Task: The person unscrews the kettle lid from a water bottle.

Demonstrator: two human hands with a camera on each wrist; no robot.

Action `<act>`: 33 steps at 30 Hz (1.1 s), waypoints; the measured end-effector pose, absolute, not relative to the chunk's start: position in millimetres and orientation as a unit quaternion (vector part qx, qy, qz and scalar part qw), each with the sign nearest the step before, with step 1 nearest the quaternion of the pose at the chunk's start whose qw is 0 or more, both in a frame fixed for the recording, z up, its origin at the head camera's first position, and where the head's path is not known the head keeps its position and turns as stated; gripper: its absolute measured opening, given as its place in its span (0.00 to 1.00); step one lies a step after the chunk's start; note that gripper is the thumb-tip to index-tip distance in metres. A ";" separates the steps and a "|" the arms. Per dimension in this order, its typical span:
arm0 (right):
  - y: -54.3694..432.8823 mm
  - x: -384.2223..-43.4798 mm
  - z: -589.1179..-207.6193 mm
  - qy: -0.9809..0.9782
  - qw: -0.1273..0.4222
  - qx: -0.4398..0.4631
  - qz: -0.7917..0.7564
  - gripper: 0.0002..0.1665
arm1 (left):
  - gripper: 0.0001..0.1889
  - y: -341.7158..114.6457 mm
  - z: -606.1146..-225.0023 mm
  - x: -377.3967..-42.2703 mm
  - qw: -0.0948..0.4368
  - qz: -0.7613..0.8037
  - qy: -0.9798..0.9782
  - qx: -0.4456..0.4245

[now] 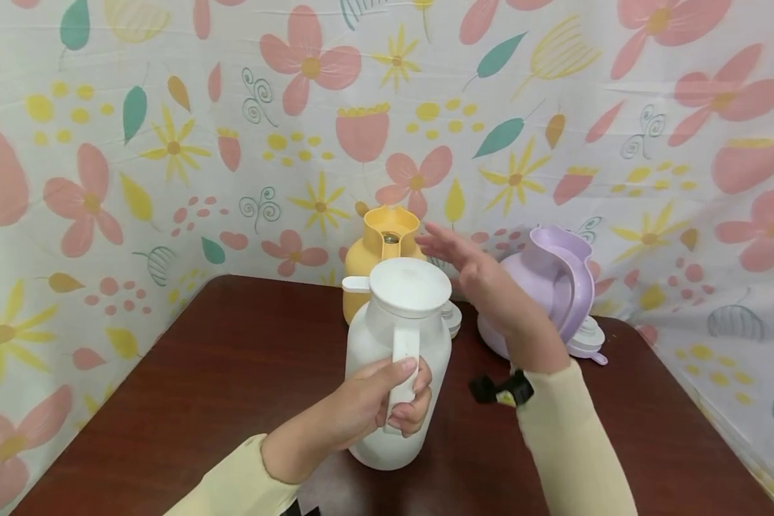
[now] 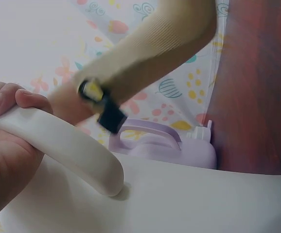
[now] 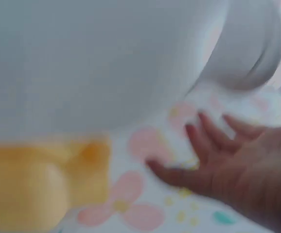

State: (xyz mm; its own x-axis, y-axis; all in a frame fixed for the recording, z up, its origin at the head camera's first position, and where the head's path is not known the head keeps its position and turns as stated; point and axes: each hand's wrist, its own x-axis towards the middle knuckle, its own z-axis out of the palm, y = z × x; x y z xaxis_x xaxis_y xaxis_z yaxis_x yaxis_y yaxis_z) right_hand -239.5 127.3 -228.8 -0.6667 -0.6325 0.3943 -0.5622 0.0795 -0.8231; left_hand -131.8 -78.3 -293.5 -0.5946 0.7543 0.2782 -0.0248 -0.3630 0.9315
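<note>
A white thermos jug [image 1: 368, 358] with its lid [image 1: 410, 281] on stands near the middle of the dark wooden table. My left hand [image 1: 383, 401] grips its handle [image 1: 405, 351], fingers curled round it; the left wrist view shows the same handle [image 2: 77, 150] under the fingertips. My right hand [image 1: 484, 276] is raised beside the lid on the right, its fingers spread and holding nothing. In the right wrist view that hand [image 3: 237, 165] is apart from the white jug [image 3: 92, 68]. Behind the white jug, a yellow jug [image 1: 357, 261] shows its uncovered mouth.
A purple jug [image 1: 490, 330] without its lid stands at the back right, partly behind my right arm. Next to it lies a white and purple lid [image 1: 587, 337]. Another white lid [image 1: 453, 317] shows behind the white jug. A flowered cloth [image 1: 187, 143] hangs behind the table [image 1: 232, 373].
</note>
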 end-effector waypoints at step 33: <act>121.4 -263.5 -219.4 0.714 0.152 -0.519 -0.444 0.49 | 0.15 -79.2 -293.1 -132.7 0.263 0.735 0.491 0.388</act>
State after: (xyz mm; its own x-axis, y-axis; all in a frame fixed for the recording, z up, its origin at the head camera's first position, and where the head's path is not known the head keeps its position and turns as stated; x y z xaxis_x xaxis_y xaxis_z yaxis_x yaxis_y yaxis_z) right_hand -263.5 121.4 -219.4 -0.4140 -0.8770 0.2439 -0.6070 0.0663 -0.7919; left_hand -132.7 -79.2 -293.1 -0.5610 0.7667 0.3122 -0.0050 -0.3803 0.9249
